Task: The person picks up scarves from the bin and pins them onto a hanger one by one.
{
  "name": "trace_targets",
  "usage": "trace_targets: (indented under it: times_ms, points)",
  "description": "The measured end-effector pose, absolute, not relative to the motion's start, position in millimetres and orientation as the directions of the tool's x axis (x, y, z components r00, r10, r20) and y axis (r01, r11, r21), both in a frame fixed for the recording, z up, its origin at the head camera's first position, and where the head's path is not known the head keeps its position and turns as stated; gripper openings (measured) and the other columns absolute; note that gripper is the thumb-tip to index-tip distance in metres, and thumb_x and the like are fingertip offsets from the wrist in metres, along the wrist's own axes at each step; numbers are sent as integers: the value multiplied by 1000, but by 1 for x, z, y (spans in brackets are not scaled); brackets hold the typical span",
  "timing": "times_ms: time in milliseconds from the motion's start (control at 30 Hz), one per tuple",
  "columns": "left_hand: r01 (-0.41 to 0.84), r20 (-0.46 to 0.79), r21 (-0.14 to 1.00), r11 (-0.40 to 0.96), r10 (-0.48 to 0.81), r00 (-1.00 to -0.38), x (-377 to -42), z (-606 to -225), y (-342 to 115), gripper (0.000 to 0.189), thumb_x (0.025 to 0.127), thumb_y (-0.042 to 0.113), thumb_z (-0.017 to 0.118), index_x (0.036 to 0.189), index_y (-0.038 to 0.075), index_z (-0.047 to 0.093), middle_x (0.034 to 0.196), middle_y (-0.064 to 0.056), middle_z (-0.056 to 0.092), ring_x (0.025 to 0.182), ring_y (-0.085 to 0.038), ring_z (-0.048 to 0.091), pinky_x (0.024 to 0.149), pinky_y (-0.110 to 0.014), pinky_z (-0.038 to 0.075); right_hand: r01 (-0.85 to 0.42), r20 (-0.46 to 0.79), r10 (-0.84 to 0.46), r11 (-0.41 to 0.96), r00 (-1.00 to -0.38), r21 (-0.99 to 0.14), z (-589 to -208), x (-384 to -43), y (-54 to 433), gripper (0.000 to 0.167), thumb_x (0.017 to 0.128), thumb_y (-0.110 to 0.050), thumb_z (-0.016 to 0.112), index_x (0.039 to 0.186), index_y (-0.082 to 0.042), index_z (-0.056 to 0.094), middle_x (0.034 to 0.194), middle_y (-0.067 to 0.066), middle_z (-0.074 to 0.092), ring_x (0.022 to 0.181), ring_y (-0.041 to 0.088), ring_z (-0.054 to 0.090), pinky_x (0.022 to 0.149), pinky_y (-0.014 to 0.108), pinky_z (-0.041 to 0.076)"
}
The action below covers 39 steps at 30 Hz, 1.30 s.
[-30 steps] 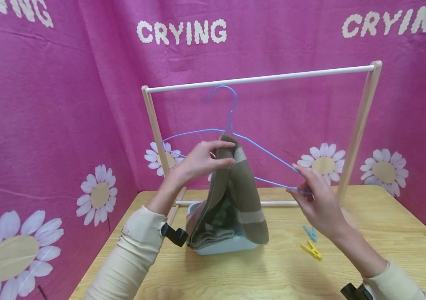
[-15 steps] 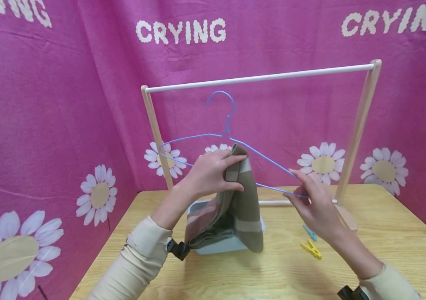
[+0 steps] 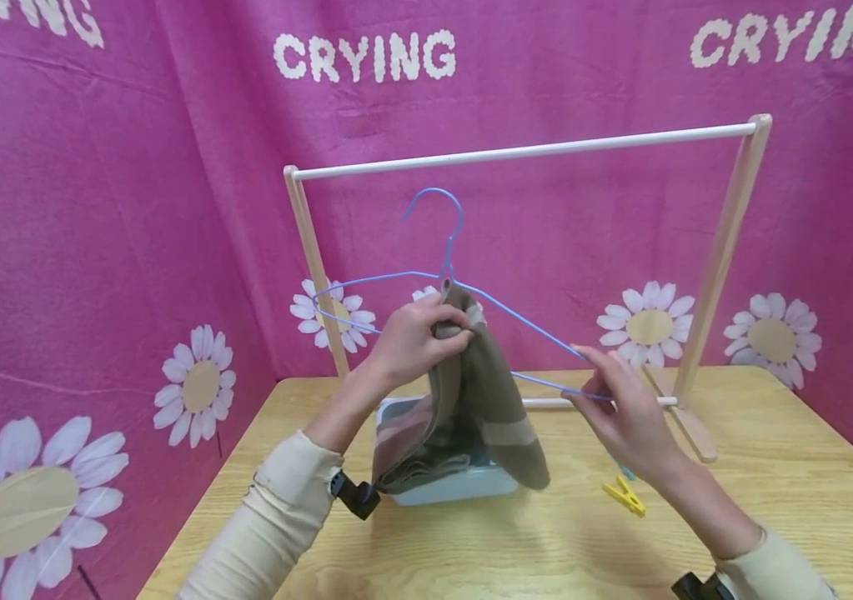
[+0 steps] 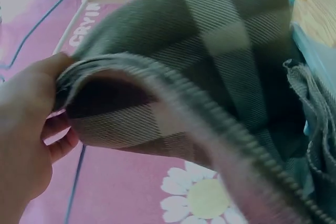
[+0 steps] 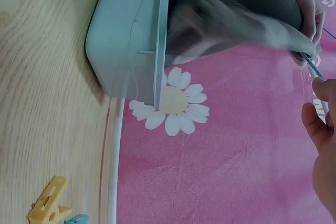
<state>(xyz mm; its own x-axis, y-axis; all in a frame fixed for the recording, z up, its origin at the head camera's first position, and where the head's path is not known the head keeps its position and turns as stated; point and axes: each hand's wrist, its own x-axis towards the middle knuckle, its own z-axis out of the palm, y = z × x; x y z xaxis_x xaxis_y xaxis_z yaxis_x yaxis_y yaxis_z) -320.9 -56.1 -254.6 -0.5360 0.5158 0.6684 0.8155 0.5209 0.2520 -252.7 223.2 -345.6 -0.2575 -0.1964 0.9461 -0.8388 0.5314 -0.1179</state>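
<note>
My left hand [image 3: 420,340] pinches the top edge of a brown plaid cloth [image 3: 501,392] between thumb and fingers. The cloth's top stands just below the neck of a blue wire hanger [image 3: 519,317]. In the left wrist view, the gathered cloth [image 4: 231,66] bends away from the fingers, its ribbed edge facing the camera. My right hand [image 3: 632,421] pinches the right end of the hanger, keeping it tilted below the rack's rail. The hanger's lower bar runs behind the cloth, which hides its middle. Lower folds of cloth lie in a pale blue basin [image 3: 464,487].
A wooden rack with a white top rail [image 3: 531,150] stands behind the hands. On the table [image 3: 426,558] lie a yellow clothespin [image 3: 624,497] and a blue clothespin [image 3: 627,472], the latter partly behind the right hand. Pink fabric [image 3: 546,92] hangs around.
The hanger has come down a little and slightly left. My left hand dipped rightward with the cloth, then returned up and left; the cloth's lower right corner has swung right.
</note>
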Motion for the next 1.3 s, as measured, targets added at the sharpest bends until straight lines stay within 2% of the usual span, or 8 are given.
trace_targets:
  times_ms: [100, 233, 300, 467, 600, 733, 1000, 1300]
  points:
    - [745, 696, 501, 441, 307, -650, -325, -257, -58, 14, 85, 16, 74, 95, 7, 77, 93, -7, 68, 84, -15, 58, 71, -25, 47, -846, 935, -219, 516, -279, -132, -347, -250, 223, 50, 96, -33, 63, 119, 11, 59, 78, 5, 52, 68, 3, 47, 59, 11, 41]
    - [578, 593, 787, 217, -7, -805, -327, -253, -60, 18, 84, 19, 76, 95, 5, 76, 90, -3, 72, 79, -6, 59, 70, -20, 48, -862, 912, -251, 474, -325, -177, -349, -248, 222, 39, 78, 11, 76, 113, 9, 59, 81, 6, 53, 66, 3, 48, 56, 11, 42]
    - [525, 533, 846, 93, -125, -837, -328, -248, -62, 19, 85, 20, 75, 95, 5, 76, 85, 2, 70, 73, -3, 58, 65, -19, 48, -864, 896, -263, 457, -358, -211, -351, -247, 223, 55, 63, 27, 76, 112, 8, 58, 81, 5, 52, 63, 2, 48, 54, 11, 43]
    - [524, 478, 848, -84, -309, -822, -331, -236, -66, 12, 87, 19, 68, 87, 8, 72, 68, 11, 59, 63, -1, 51, 57, -17, 42, -862, 866, -249, 393, -434, -319, -355, -244, 227, 51, 69, 24, 74, 114, 9, 55, 72, 2, 50, 52, 2, 47, 45, 11, 40]
    - [538, 494, 839, -82, -301, -816, -330, -235, -65, 11, 88, 16, 66, 83, 7, 69, 62, 11, 54, 58, -2, 48, 54, -18, 40, -869, 861, -249, 357, -442, -343, -356, -242, 226, 58, 69, 28, 71, 121, 11, 53, 71, 3, 51, 50, 6, 50, 46, 13, 44]
    - [529, 491, 842, -104, -260, -832, -329, -240, -59, 10, 87, 13, 67, 89, 4, 71, 67, 10, 59, 59, -1, 52, 55, -17, 45, -859, 843, -267, 363, -467, -361, -357, -241, 222, 65, 71, 29, 69, 130, 10, 48, 81, 5, 58, 64, 3, 61, 53, 18, 54]
    - [501, 490, 863, -62, -139, -861, -329, -246, -48, 16, 87, 15, 70, 95, 1, 72, 74, 9, 64, 61, -1, 55, 56, -18, 47, -842, 777, -327, 234, -539, -486, -358, -241, 219, 47, 92, 20, 51, 136, 7, 44, 95, 14, 66, 82, 10, 72, 59, 28, 59]
    - [275, 281, 958, -78, 72, -957, -333, -248, -46, 21, 91, 16, 68, 101, -2, 73, 76, 10, 67, 68, 0, 58, 59, -17, 48, -897, 861, -294, -26, -416, -442, -358, -241, 219, 39, 101, 13, 33, 137, 12, 48, 91, 19, 68, 82, 12, 74, 60, 29, 59]
